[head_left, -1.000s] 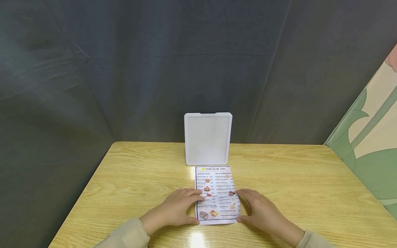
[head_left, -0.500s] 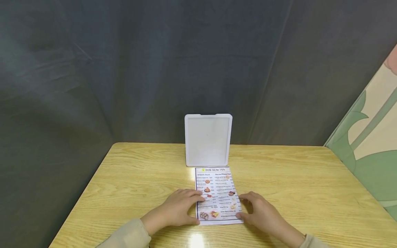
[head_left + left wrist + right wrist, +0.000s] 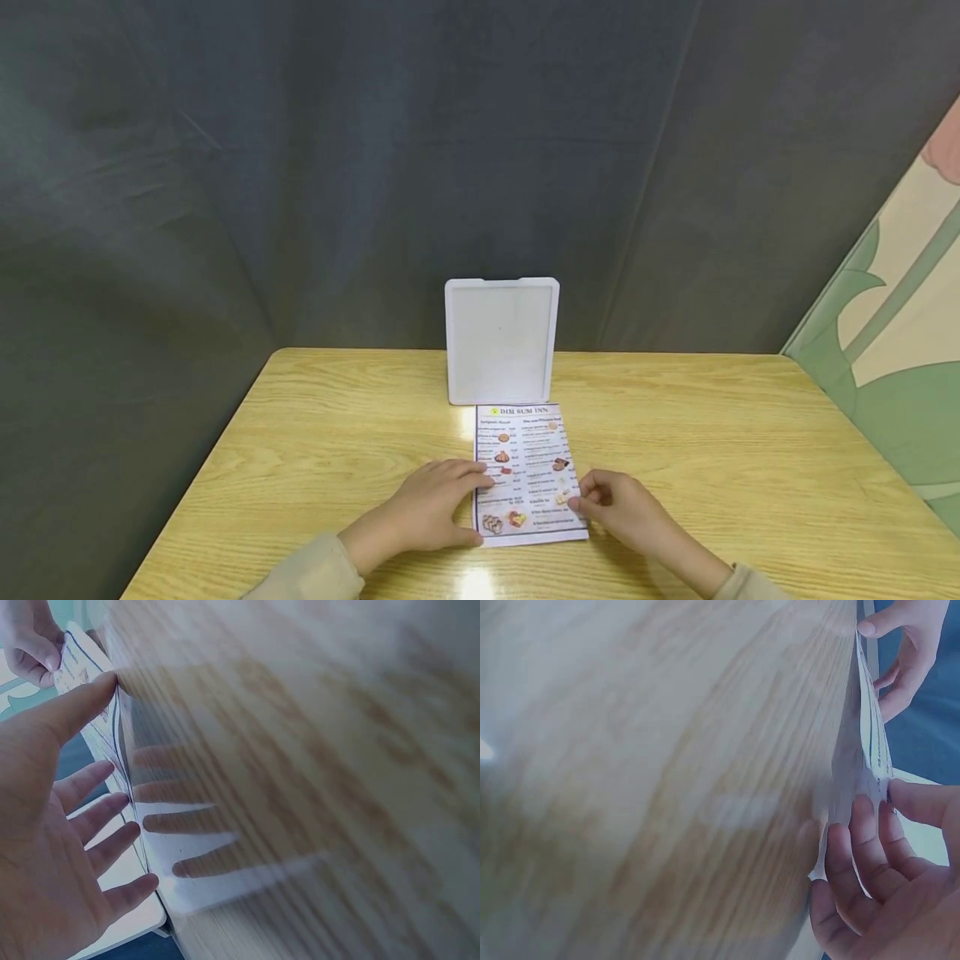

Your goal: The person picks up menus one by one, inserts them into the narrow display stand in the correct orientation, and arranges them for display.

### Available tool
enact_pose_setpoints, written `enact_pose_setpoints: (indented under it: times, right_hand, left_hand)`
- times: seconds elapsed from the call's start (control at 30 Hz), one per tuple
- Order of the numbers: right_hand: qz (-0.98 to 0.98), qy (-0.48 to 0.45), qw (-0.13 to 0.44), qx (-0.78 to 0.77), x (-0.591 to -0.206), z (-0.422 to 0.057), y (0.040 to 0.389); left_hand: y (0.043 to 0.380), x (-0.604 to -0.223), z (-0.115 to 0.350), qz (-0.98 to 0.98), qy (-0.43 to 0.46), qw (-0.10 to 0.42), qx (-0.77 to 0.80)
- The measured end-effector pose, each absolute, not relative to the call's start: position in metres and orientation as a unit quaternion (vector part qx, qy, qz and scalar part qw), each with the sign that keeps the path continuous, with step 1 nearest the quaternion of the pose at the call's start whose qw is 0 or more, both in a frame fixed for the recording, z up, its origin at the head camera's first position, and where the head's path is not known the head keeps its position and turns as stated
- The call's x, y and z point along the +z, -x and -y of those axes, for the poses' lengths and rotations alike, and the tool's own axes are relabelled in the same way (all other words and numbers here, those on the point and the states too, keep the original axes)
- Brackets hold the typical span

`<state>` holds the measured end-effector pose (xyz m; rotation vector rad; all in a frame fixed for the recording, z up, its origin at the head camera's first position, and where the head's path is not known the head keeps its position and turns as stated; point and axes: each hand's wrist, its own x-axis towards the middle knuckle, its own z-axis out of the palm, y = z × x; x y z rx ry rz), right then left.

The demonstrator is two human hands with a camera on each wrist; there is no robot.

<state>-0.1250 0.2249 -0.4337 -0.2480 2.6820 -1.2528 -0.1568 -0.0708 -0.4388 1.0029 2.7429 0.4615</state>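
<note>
Two hands (image 3: 431, 507) (image 3: 628, 510), one menu (image 3: 528, 475), one white board (image 3: 500, 342), one table (image 3: 337, 425).

We see a white, blue-bordered "DIM SUM INN" menu (image 3: 528, 475) on the wooden table (image 3: 337, 433), its right edge apparently lifted.

DIM SUM INN (image 3: 523, 410) in dark capitals along the top of the menu (image 3: 528, 475), below it two columns of small print (image 3: 542, 454) under bolder headings (image 3: 495, 422), too blurred to read, print equally illegible on the same menu in both wrist views
</note>
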Motion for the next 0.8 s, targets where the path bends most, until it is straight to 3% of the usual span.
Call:
enact_pose_setpoints:
  times: [0.27,0.5,0.8]
  right_hand:
    - [-0.885,0.085,0.091,-0.449,-0.433,-0.227,0.123]
    - [-0.874,0.108,0.083,-0.466,-0.434,-0.233,0.121]
    - [-0.872,0.102,0.069,-0.473,-0.435,-0.236,0.117]
  left_hand:
    - [0.156,-0.441,0.068,-0.934,-0.286,0.075,0.201]
    - [0.152,-0.436,0.069,-0.926,-0.215,0.100,0.292]
    - [0.153,-0.439,0.065,-0.896,-0.196,0.126,0.378]
